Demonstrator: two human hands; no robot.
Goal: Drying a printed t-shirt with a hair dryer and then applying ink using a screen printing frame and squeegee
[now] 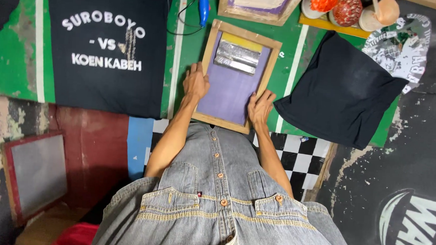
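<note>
A wooden-framed printing screen [269, 61] with purple mesh lies flat on the green table [192, 41]. A silver squeegee [237, 56] rests across its far end beside a yellow strip. My left hand [195, 82] grips the frame's left rail. My right hand [260, 108] presses on the near right corner, fingers spread onto the mesh. A denim garment [214, 187] fills the lower middle of the view, below the screen's near edge.
A black printed t-shirt [107, 47] lies at the left, a plain black shirt [341, 91] at the right. Another wooden screen [258, 4], a blue tool [204, 7] and several pots [348, 9] sit at the back. A red-framed screen [36, 172] leans low left.
</note>
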